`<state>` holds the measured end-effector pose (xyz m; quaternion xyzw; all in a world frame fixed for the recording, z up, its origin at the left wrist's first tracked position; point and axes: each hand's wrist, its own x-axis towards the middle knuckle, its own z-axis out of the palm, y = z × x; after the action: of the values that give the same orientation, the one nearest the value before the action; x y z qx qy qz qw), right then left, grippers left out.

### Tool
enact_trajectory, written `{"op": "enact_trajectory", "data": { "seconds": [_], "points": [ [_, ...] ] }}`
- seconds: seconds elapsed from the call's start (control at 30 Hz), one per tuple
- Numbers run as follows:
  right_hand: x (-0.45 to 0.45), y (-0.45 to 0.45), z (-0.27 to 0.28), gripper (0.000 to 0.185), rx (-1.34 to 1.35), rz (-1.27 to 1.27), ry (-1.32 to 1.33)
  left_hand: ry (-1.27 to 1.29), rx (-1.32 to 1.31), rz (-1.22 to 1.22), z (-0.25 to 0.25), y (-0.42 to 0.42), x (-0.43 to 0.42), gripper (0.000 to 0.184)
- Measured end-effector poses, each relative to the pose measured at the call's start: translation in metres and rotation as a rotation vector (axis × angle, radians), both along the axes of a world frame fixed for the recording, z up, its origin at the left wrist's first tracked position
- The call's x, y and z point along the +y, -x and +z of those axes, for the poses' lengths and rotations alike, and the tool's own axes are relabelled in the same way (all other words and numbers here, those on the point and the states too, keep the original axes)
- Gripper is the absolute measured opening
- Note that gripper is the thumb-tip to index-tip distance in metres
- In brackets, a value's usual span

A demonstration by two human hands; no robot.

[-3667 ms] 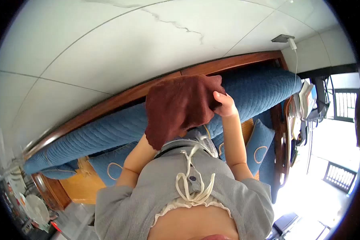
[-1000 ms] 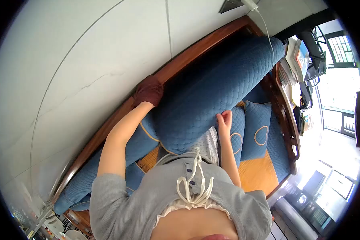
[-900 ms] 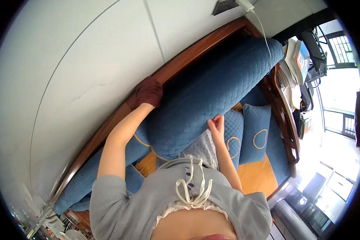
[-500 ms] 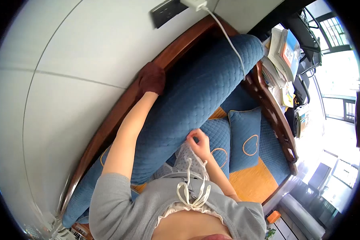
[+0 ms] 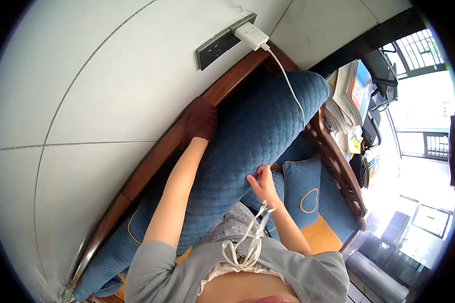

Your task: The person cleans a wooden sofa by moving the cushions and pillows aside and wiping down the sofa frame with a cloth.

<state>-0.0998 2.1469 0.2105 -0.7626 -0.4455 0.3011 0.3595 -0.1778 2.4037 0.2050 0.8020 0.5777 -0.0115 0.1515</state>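
A dark brown mitt-like cloth [image 5: 200, 119] covers my left hand [image 5: 199, 126] up to the wrist, and its fingers are hidden. That hand rests on the top wooden rail [image 5: 154, 169] of a sofa, against the wall. Beside it runs the long blue quilted backrest cushion [image 5: 237, 151], bulging forward from the rail. My right hand [image 5: 264, 186] is bare, with thumb and fingers apart, at the front side of this cushion; it appears to touch the fabric and holds nothing.
A white charger [image 5: 252, 35] sits in the wall socket [image 5: 217, 49], its cable [image 5: 289, 83] hanging over the cushion. Blue pillows [image 5: 302, 192] lie on the wooden seat [image 5: 321, 235]. Books and papers [image 5: 350, 96] are stacked beyond the carved armrest [image 5: 336, 159].
The view has shifted, so the socket and charger show more fully. My right hand has moved up to the cushion and its curled fingers have opened. The covered left hand stays on the rail.
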Motion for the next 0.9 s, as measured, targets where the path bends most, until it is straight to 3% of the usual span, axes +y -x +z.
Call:
{"op": "enact_trajectory", "data": {
  "seconds": [0.1, 0.2, 0.33, 0.53, 0.63, 0.7, 0.8, 0.9],
  "points": [
    [0.003, 0.002, 0.007, 0.035, 0.069, -0.015, 0.037, -0.141, 0.136, -0.279, -0.023, -0.010, 0.014, 0.020],
    [0.003, 0.004, 0.009, 0.033, 0.126, -0.052, 0.060, -0.135, 0.438, -0.399, -0.022, -0.038, 0.021, 0.017],
    [-0.003, 0.007, 0.009, 0.033, 0.146, -0.077, 0.046, -0.079, -0.049, -0.227, -0.054, -0.060, 0.034, 0.015],
    [-0.001, 0.005, 0.009, 0.033, 0.144, -0.083, 0.034, -0.193, 0.020, -0.408, -0.038, -0.075, 0.040, 0.020],
    [-0.001, 0.003, 0.008, 0.033, 0.118, -0.060, 0.047, -0.019, -0.185, -0.092, -0.056, -0.094, 0.049, 0.020],
    [-0.001, -0.002, 0.008, 0.033, 0.116, -0.007, 0.025, -0.143, -0.071, -0.186, -0.087, -0.106, 0.052, 0.020],
    [-0.004, -0.018, 0.003, 0.028, 0.228, 0.097, 0.012, -0.317, -0.010, -0.197, -0.093, -0.117, 0.055, 0.021],
    [-0.008, -0.047, 0.001, 0.019, 0.545, 0.136, 0.080, -0.395, 0.024, -0.389, -0.088, -0.132, 0.058, 0.022]
  ]
}}
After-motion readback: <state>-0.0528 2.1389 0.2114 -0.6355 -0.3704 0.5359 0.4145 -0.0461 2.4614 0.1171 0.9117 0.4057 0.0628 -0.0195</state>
